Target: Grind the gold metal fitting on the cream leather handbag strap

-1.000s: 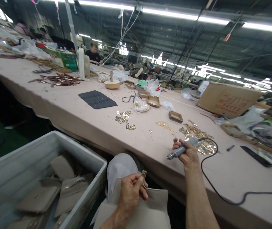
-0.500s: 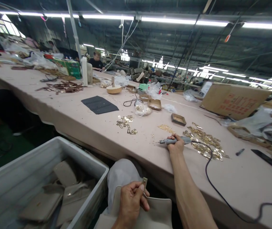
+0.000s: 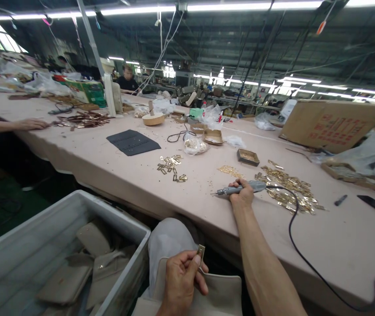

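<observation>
My left hand (image 3: pixel 185 275) pinches a small gold metal plate (image 3: pixel 201 252) with holes between thumb and fingers. Under that hand, a beige leather-like piece (image 3: pixel 222 289) lies over my lap. My right hand (image 3: pixel 243 193) is wrapped around a grey electric screwdriver (image 3: pixel 256 186), held low over the table with its bit pointing left. The tip is close to a few tiny scattered screws (image 3: pixel 210 182). Past it lies a patch of small gold screws (image 3: pixel 230 171). To the right of my right hand spreads a pile of gold metal plates (image 3: pixel 289 186).
A white bin (image 3: pixel 115 215) at left holds beige pouches (image 3: pixel 65 278). On the table (image 3: pixel 135 175) lie rectangular gold frames (image 3: pixel 171 164), a dark sheet (image 3: pixel 133 142) and a small box (image 3: pixel 247 156). The screwdriver cable (image 3: pixel 297 245) runs right. A co-worker's hand (image 3: pixel 32 124) rests far left.
The co-worker's hand has come onto the table at far left. My view has shifted slightly; my left hand still holds the plate and my right hand the screwdriver.
</observation>
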A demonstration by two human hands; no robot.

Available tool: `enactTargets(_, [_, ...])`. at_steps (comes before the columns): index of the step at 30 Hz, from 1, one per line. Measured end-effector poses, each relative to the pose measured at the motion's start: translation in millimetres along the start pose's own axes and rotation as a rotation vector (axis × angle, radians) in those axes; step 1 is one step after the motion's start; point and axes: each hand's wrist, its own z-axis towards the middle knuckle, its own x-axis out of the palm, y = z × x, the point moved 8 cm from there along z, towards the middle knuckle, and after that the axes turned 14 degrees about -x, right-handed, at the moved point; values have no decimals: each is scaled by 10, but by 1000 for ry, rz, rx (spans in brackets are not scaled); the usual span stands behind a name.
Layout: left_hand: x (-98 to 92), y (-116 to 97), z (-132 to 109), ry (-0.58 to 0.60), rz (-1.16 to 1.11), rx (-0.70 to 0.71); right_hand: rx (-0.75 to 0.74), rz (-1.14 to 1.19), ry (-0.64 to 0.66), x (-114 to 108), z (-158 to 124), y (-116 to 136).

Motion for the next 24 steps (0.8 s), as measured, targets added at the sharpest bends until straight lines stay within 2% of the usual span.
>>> enactTargets(10, [-53, 134, 83, -36, -21, 5, -32, -4, -34, 18, -50, 44])
enactTargets(18, [-26, 10, -1, -26, 8, 4, -53, -31, -57, 1, -44, 66])
enactTargets(24, [-27, 18, 1, -24, -4, 11, -60, -42, -67, -2, -28, 61])
